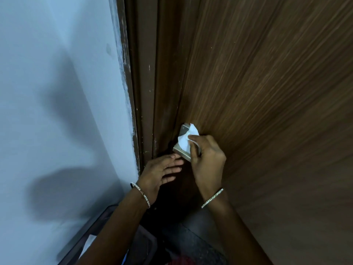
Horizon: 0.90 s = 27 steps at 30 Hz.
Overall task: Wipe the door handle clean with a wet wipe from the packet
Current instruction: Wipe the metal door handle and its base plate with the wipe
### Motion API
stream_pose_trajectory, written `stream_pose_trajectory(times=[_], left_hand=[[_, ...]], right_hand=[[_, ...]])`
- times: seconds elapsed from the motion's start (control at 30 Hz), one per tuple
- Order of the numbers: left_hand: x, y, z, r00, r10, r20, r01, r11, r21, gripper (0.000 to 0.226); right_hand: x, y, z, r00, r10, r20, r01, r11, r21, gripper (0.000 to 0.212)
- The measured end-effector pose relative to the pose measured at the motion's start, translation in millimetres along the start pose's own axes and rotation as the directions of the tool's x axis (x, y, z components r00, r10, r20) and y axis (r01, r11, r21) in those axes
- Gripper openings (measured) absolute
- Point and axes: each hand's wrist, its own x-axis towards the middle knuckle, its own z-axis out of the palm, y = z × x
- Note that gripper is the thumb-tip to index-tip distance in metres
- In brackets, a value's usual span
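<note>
Just below the door handle [181, 151] we find the left hand [162, 172] flat, fingers straight, holding nothing. The right hand [209, 159] pinches the wet wipe [185, 140] against the handle's face. We judge wiping under way, its bare metal edges not yet done.

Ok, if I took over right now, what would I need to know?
Right hand: pinches the wet wipe against the metal door handle on the wooden door.
Left hand: open, fingers straight, fingertips by the handle's lower end.
Done: wipe is out and on the handle.
Left: finish wiping; how clean it is cannot be told.
</note>
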Motion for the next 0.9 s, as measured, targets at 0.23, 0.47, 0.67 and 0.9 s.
stream_pose_trajectory(times=[0.23,0.47,0.67,0.9], left_hand=[[-11,3,2,0.984,0.117,-0.135,-0.105,0.99,0.092,0.026],[-14,6,2,0.969,0.131,-0.208,-0.123,0.991,0.049,0.023],[-16,5,-5,0.968,0.12,-0.219,-0.116,0.993,0.029,0.022],[-13,2,-5,0.975,0.086,-0.204,-0.083,0.996,0.022,0.022]], right_hand=[[2,-9,2,0.94,-0.066,0.334,0.131,0.976,-0.175,0.037],[-2,-30,19,0.941,0.0,0.337,0.122,0.932,-0.34,0.019],[-18,-17,12,0.963,-0.066,0.26,0.127,0.967,-0.222,0.026],[-22,-15,14,0.974,-0.059,0.22,0.092,0.985,-0.144,0.025]])
